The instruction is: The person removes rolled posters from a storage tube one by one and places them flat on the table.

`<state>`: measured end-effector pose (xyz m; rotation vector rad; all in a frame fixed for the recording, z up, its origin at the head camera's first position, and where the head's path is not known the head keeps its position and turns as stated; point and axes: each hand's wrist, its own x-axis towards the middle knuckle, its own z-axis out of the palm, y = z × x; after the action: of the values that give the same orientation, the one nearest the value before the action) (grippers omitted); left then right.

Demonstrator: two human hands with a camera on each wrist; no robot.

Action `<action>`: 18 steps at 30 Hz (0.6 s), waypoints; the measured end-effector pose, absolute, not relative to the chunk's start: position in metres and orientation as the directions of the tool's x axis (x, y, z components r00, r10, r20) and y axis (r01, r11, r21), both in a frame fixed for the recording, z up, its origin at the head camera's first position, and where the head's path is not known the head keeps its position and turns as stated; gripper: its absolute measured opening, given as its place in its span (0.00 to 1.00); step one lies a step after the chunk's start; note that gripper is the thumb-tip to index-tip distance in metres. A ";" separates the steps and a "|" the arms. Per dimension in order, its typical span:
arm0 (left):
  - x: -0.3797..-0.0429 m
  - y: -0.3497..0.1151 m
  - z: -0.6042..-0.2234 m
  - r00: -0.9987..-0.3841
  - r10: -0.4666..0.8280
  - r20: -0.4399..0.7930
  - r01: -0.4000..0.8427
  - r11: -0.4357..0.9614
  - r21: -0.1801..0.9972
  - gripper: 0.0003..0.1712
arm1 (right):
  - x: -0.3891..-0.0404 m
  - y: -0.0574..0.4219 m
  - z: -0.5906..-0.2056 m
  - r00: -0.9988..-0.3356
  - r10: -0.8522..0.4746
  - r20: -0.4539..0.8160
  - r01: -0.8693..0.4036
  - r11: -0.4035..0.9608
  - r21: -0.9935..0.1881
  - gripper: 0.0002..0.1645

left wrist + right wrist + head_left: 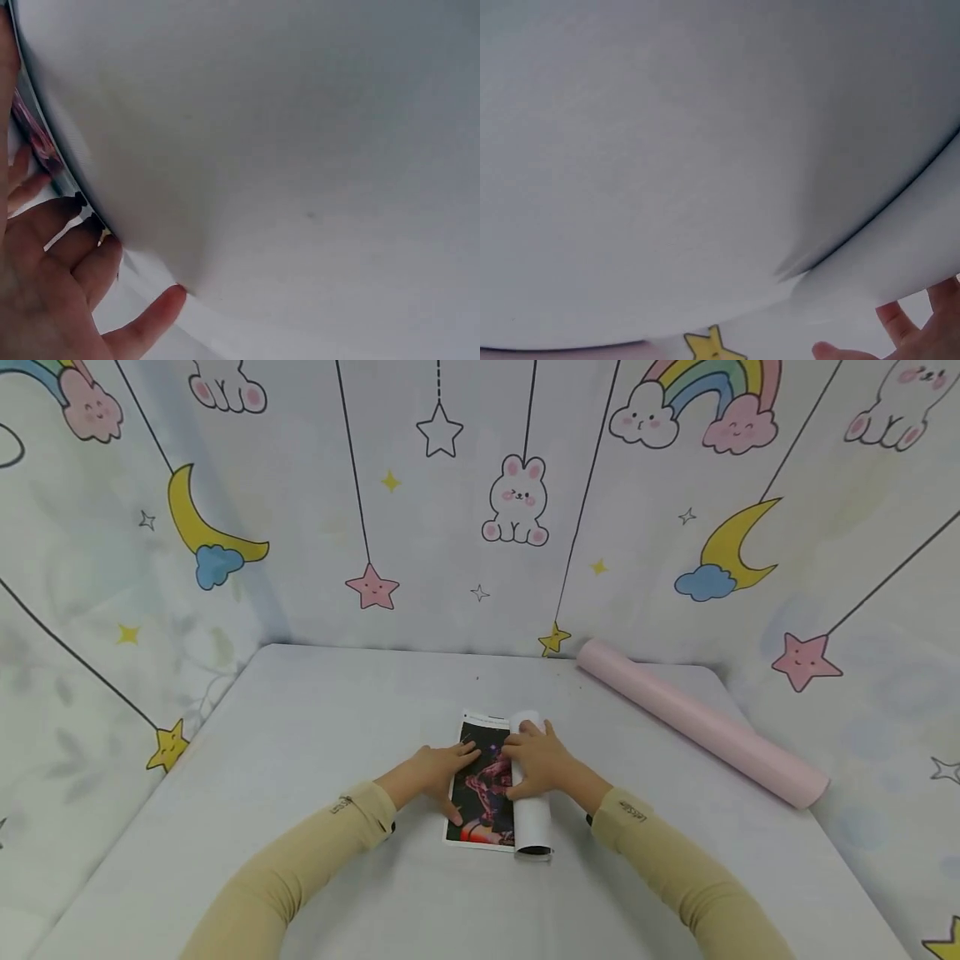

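One curled poster under left hand, right hand.

The dark, rectangular printed paper sheet is partly covered by the bare left hand, and the white paper roll by the bare right hand; the sheet's tiny top marks cannot be read.

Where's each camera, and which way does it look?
Head: on the head, facing forward and down at the poster; left hand, right hand and both sleeves show.
Left wrist: worn there, facing the tabletop; the left hand shows.
Right wrist: worn there, facing the tabletop; part of the right hand shows.
Head and right wrist share the pink roll.
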<state>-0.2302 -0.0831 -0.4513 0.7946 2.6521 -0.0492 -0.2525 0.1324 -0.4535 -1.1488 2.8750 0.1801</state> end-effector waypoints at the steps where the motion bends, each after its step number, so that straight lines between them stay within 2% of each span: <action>1: -0.230 -0.084 -0.452 -0.771 0.526 -0.358 0.537 0.840 0.077 0.70 | -0.253 0.135 -0.453 -0.733 -0.675 -0.086 -0.680 0.724 0.114 0.38; 9: -0.229 -0.091 -0.452 -0.778 0.531 -0.336 0.526 0.843 0.117 0.69 | -0.256 0.161 -0.449 -0.781 -0.614 -0.116 -0.625 0.768 0.142 0.43; 18: -0.229 -0.108 -0.449 -0.783 0.519 -0.343 0.506 0.852 0.135 0.69 | -0.251 0.185 -0.450 -0.801 -0.594 -0.079 -0.598 0.788 0.146 0.34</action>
<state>-0.2290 -0.1081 -0.4488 0.7646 2.6580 0.0500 -0.2511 0.1854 -0.4497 -0.9815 2.9433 0.2547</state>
